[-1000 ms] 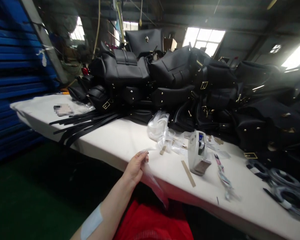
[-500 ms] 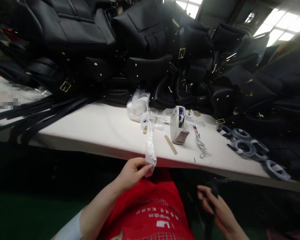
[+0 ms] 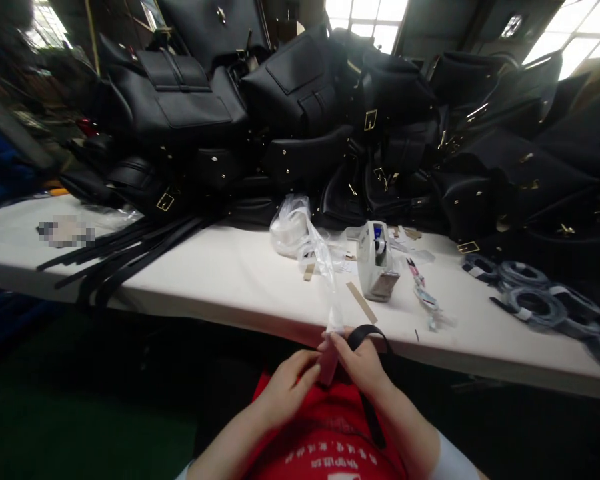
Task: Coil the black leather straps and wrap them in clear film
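A strip of thin clear plastic film [image 3: 325, 267] runs from a plastic-wrapped roll [image 3: 289, 230] over the table's front edge to my hands. My left hand [image 3: 291, 387] pinches the lower end of the film, above the red apron [image 3: 330, 440]. Just to its right, my right hand [image 3: 364, 365] is closed, thumb on the film near the table edge. A black strap [image 3: 367, 331] loops over this hand, with a tail hanging below against the apron. The fingertips under the film are partly hidden.
A tape dispenser [image 3: 375, 267] and pink-handled snips [image 3: 415, 270] lie right of the film on the white table [image 3: 220, 273]. Coiled, wrapped straps [image 3: 535, 307] are at the right, loose black straps [image 3: 125, 257] at the left. Black bags [image 3: 300, 80] are piled behind.
My right hand has come up and left with the black strap, from low at the right to the film beside my left hand. The view has shifted leftward.
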### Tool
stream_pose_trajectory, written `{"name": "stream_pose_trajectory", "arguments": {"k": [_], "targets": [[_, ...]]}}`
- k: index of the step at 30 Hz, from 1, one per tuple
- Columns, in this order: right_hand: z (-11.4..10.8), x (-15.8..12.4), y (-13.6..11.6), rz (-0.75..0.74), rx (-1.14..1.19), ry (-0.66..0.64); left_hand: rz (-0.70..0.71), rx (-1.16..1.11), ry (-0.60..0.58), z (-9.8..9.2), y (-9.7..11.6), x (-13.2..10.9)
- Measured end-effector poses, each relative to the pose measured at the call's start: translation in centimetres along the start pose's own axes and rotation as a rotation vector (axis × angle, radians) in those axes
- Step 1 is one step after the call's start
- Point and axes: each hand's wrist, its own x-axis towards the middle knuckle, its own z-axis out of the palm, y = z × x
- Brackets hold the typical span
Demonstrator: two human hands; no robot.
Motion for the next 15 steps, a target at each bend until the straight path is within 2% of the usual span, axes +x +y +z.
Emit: {"name": "stream_pose_trajectory", "arguments": {"k": [4,6,9,12,15], "targets": [[0.6,-1.8,0.2,-0.019,-0.034,-0.253,-0.187,-0.444,0.008,-0.2,0.4,2.0],[0.9,-2.6,0.1,-0.006,-0.086,-0.331,-0.271,-0.650,0.000,0.2,0.9,3.0],[1.1,-3.6,0.2,-0.024,-0.275,-0.336,-0.270,-0.814,0.055,0.5,1.9,4.8],[1.1,-4.3,0.9,-0.053,-0.471,-0.323,-0.234,-0.843,0.171,0.2,3.0,6.8],[0.7,-4.4,1.7,-0.070,-0.432,-0.271,-0.157,-0.771,0.353,-0.5,3.8,8.1]]}}
